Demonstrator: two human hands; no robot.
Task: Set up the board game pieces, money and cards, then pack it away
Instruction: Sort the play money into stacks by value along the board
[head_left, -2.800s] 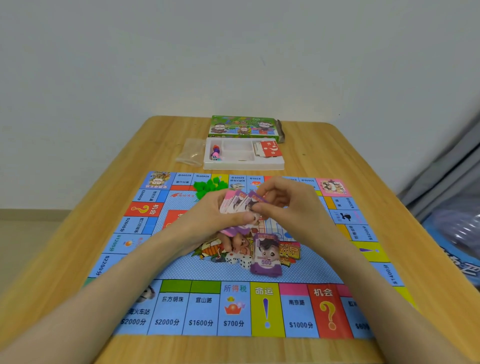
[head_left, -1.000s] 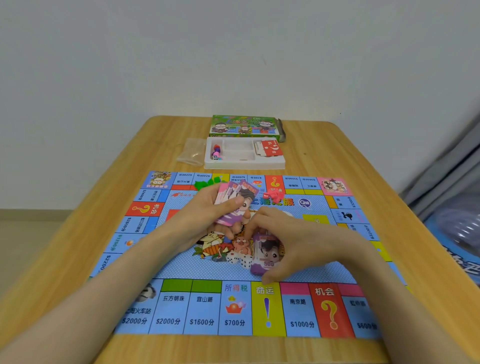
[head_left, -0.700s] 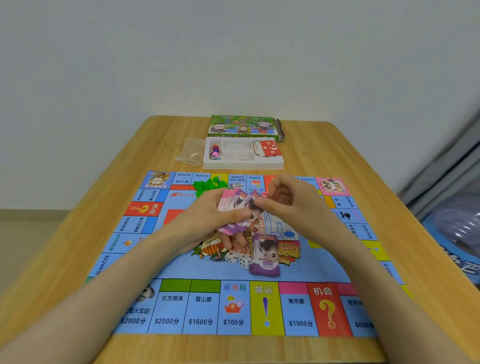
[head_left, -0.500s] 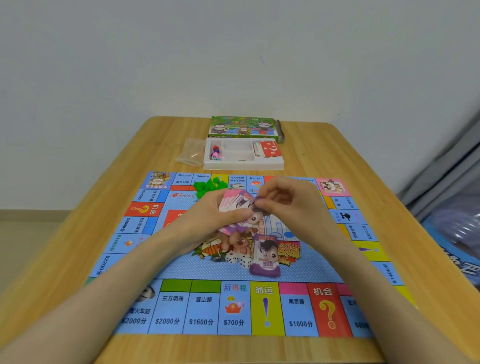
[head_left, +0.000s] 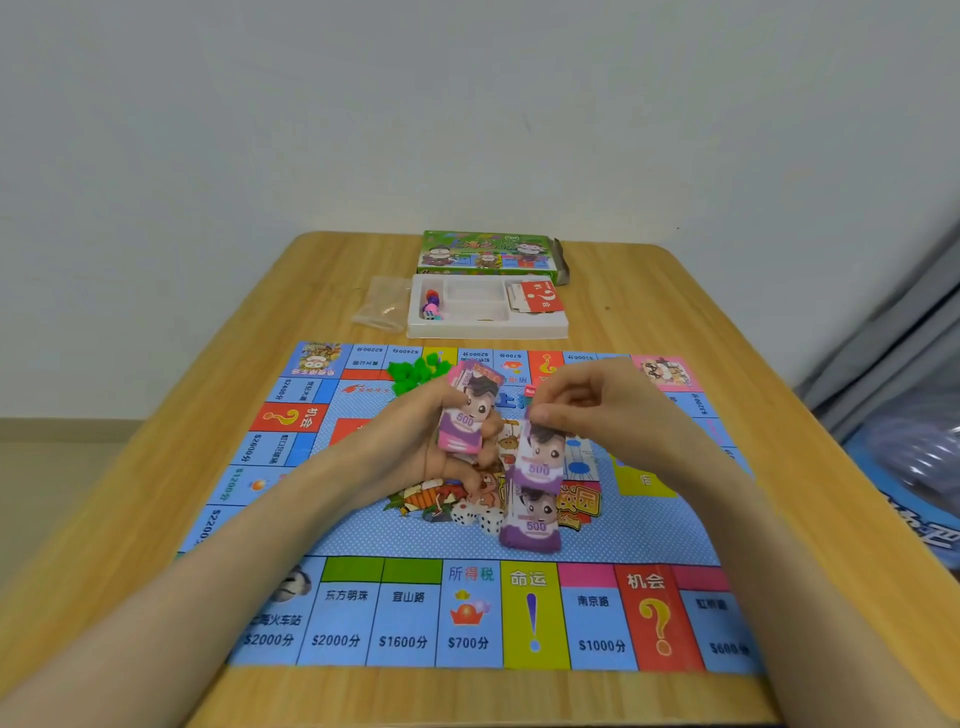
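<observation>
The game board (head_left: 363, 540) lies flat on the wooden table (head_left: 675, 291) in front of me, its near edge row showing priced squares. Toward the board's middle, a small pile of purple 500 notes (head_left: 532, 527) rests face up, with two white dice (head_left: 478, 515) touching the board just to the pile's left. Above the board's centre my right hand (head_left: 597, 410) pinches one 500 note (head_left: 540, 457) by its top edge between thumb and forefinger, so the note hangs down over the pile. Beside it, my left hand (head_left: 415, 441) grips a stack of notes (head_left: 465, 415) upright, fingers curled round the stack. Near the board's far edge sits a cluster of green houses (head_left: 415, 371). Beyond the board's far edge stands a white tray (head_left: 488, 328), holding coloured pawns (head_left: 431, 304) in its left compartment and red cards (head_left: 540, 299) in its right one, with a clear plastic bag (head_left: 382, 306) just to its left. Farthest from the board lies the green game box (head_left: 485, 252), right behind the tray.
</observation>
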